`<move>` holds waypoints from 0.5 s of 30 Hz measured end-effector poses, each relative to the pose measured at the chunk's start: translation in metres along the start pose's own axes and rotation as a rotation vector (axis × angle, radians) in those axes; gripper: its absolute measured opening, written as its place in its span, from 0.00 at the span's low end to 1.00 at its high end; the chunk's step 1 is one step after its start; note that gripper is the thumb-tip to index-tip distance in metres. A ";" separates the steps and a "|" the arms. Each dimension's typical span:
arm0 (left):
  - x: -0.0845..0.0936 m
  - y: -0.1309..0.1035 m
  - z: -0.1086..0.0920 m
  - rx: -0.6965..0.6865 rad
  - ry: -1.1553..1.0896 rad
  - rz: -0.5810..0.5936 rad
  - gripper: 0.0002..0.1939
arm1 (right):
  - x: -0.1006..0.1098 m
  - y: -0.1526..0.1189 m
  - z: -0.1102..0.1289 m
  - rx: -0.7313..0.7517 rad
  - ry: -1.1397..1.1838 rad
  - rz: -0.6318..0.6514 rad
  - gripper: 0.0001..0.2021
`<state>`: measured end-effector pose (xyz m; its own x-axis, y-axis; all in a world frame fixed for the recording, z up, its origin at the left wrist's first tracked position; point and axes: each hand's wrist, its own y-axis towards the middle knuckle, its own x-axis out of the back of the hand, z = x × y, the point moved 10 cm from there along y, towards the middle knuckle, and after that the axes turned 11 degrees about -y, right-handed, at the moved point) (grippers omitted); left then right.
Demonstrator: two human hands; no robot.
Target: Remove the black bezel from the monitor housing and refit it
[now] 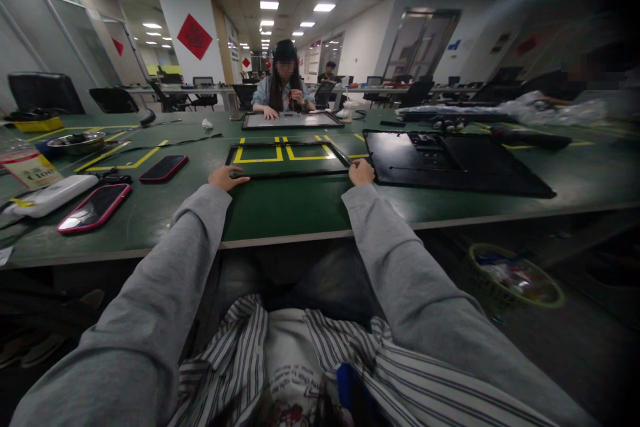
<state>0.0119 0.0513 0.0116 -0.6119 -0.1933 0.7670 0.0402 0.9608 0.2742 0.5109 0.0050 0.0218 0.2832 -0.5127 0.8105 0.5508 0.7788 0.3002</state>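
A thin black rectangular frame (300, 175) lies on the green table (285, 213), with yellow tape marks showing through its opening. At its near left corner, my left hand (227, 178) grips the edge, the thumb pointing inward along the near bar. My right hand (361, 173) is closed around the near right corner. Just right of that hand lies a large black panel (430, 159) with dark fittings on its surface.
Two red-edged phones (164, 169) (95, 207), a white power strip (55, 196), a labelled bottle (29, 163) and a metal bowl (76, 141) are at left. Across the table, a person (285, 83) sits behind another framed panel (293, 121). A basket (515, 275) stands below right.
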 end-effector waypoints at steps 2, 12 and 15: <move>0.008 0.000 -0.005 -0.045 -0.055 -0.070 0.29 | 0.007 0.001 0.001 0.006 0.034 -0.047 0.17; -0.001 -0.005 -0.011 -0.024 -0.037 -0.055 0.25 | 0.002 -0.001 -0.005 -0.041 0.029 -0.055 0.17; -0.001 -0.006 -0.010 -0.034 -0.041 -0.080 0.27 | 0.003 -0.001 -0.006 -0.045 0.016 -0.084 0.18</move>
<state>0.0202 0.0439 0.0154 -0.6461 -0.2603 0.7175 0.0164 0.9351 0.3540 0.5154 0.0004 0.0208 0.2468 -0.5813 0.7753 0.6078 0.7160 0.3434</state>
